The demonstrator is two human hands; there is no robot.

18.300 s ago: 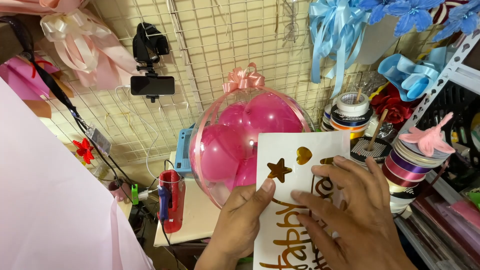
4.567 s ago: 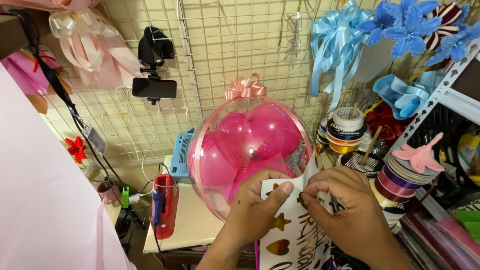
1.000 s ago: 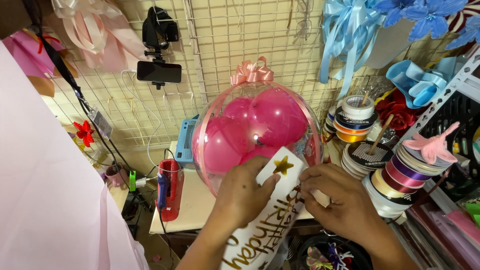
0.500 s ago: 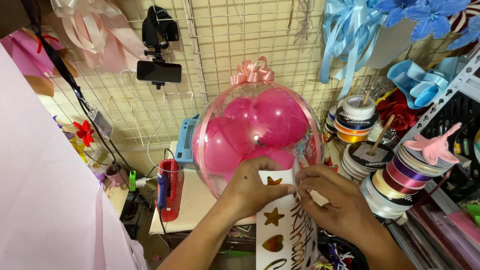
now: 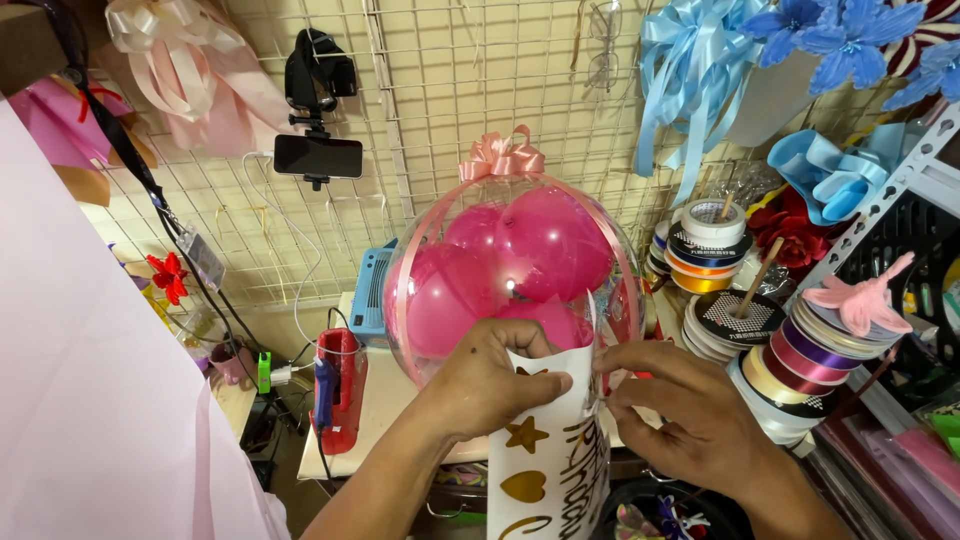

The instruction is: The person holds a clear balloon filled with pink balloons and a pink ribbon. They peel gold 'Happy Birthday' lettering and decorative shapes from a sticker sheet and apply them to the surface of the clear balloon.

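Left hand [image 5: 490, 385]: fingers curled over the top left corner of a white sticker sheet [image 5: 548, 450], thumb pinching it against the clear balloon [image 5: 510, 275].
Right hand [image 5: 690, 420]: fingertips closed narrowly on the sheet's top right edge, just where it meets the balloon's lower front.
Sticker sheet: hangs upright from both hands below the balloon, showing a gold star, a gold heart and gold script; its lower end runs out of view.
Clear balloon: stands at the middle of a small white table [image 5: 375, 420], filled with pink balloons [image 5: 545, 250], wrapped by a pink ribbon and topped with a pink bow [image 5: 502, 155].
Table's left edge: a red tool [image 5: 335, 385], possibly a glue gun in a holder, though the view is too poor to be sure.
Table's back left corner: a blue device [image 5: 372, 292] partly hidden by the balloon.
Right side: stacked ribbon spools [image 5: 800, 355] on a shelf.
Behind: a wire grid wall [image 5: 440, 90] carrying a phone on a mount [image 5: 318, 155] and blue bows [image 5: 690, 60].
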